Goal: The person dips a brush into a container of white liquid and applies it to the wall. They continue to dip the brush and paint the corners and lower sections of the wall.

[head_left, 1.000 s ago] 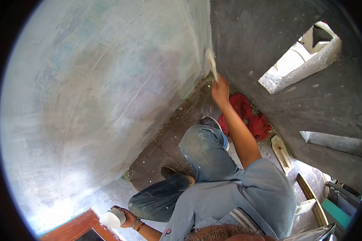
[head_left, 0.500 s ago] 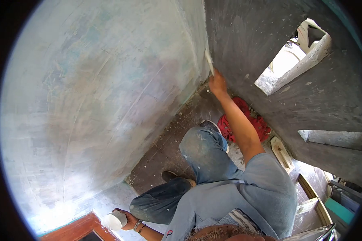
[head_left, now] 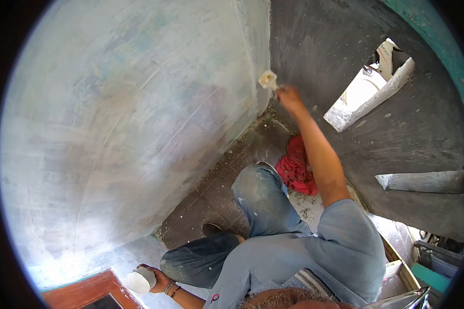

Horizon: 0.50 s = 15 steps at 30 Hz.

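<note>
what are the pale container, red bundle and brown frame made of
Pale container: probably plastic or paper, given its smooth, light wall; too small to settle. Red bundle: likely cloth, matte, from its soft, crumpled folds. Brown frame: perhaps wood, painted or stained, from its reddish-brown, stepped edging.

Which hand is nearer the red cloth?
Right. The right hand, holding a light-coloured tool, is just above the red cloth in the picture. The left hand is farther, lower left, across the legs, holding a white cup.
</note>
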### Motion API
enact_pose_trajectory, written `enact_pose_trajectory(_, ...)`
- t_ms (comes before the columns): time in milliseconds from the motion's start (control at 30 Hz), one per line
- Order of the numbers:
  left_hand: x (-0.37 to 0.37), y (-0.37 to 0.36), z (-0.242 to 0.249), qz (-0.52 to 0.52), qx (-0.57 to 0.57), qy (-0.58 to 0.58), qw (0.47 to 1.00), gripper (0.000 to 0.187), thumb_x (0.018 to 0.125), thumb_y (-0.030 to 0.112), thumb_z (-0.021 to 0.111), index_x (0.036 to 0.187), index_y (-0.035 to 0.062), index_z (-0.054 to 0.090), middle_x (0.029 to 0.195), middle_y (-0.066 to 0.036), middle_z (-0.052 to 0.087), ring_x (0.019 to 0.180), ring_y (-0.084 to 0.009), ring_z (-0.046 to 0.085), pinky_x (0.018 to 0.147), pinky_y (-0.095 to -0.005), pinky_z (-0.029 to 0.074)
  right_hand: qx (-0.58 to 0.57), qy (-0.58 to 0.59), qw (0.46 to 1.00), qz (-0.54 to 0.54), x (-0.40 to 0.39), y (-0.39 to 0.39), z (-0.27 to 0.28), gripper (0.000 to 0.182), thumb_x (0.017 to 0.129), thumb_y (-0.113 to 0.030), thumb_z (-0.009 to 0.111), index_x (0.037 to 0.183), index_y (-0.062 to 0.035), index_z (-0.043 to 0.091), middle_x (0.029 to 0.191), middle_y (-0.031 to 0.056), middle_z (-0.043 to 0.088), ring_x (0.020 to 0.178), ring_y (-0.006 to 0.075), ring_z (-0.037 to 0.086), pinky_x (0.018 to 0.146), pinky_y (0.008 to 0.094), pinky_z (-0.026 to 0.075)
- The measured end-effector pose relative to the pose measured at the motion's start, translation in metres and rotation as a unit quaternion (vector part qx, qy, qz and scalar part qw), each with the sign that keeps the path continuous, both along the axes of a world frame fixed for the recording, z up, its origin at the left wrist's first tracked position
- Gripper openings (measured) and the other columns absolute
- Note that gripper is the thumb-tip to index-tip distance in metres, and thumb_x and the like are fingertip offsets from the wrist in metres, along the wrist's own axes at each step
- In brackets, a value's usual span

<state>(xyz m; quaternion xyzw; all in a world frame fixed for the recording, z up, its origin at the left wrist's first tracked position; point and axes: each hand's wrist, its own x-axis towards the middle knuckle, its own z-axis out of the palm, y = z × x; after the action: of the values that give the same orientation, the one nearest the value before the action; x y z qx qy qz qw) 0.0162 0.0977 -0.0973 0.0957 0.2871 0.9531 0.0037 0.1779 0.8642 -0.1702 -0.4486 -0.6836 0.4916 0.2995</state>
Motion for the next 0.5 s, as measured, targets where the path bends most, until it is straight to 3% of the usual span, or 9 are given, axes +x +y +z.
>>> enact_pose_trajectory(167, 0.0, 0.004, 0.0, -0.015, 0.008, 0.008, 1.0, 0.051, 0.09, 0.032, 0.051, 0.129, -0.0018, 0.046, 0.125, -0.021, 0.052, 0.119, -0.0353, 0.049, 0.087, -0.0449, 0.052, -0.052, 0.132, 0.989, 0.044, 0.033, -0.004, 0.137, 0.016, 0.087, -0.02, 0.054, 0.088, -0.0056, 0.061, 0.067, -0.0028, 0.051, 0.053, 0.0045, 0.038, 0.047, 0.021, 0.03)
enact_pose_trajectory(267, 0.002, -0.002, -0.001, -0.011, 0.01, 0.0, 1.0, 0.052, 0.089, 0.033, 0.051, 0.128, -0.0021, 0.046, 0.125, -0.021, 0.053, 0.118, -0.0354, 0.05, 0.087, -0.045, 0.052, -0.021, 0.239, 0.97, 0.037, 0.05, -0.027, 0.181, 0.019, 0.09, -0.02, 0.052, 0.098, -0.0054, 0.06, 0.069, -0.0038, 0.051, 0.052, 0.0024, 0.036, 0.046, 0.0188, 0.028)
enact_pose_trajectory(400, 0.006, -0.008, -0.002, 0.014, 0.016, -0.018, 1.0, 0.053, 0.089, 0.033, 0.052, 0.128, -0.0027, 0.046, 0.124, -0.021, 0.053, 0.118, -0.036, 0.05, 0.086, -0.045, 0.052, 0.004, 0.317, 0.948, -0.008, 0.043, -0.03, 0.168, 0.022, 0.093, -0.019, 0.049, 0.108, -0.0056, 0.058, 0.073, -0.0042, 0.052, 0.051, 0.0015, 0.034, 0.045, 0.0182, 0.027)
enact_pose_trajectory(500, 0.005, -0.017, -0.007, 0.025, 0.019, -0.023, 0.999, 0.053, 0.089, 0.033, 0.052, 0.128, -0.0028, 0.046, 0.124, -0.021, 0.053, 0.118, -0.0364, 0.05, 0.086, -0.0447, 0.052, -0.074, 0.279, 0.957, -0.033, 0.038, -0.035, 0.104, 0.02, 0.092, -0.02, 0.05, 0.099, -0.0055, 0.061, 0.07, -0.0028, 0.051, 0.057, 0.0035, 0.041, 0.049, 0.0207, 0.032)
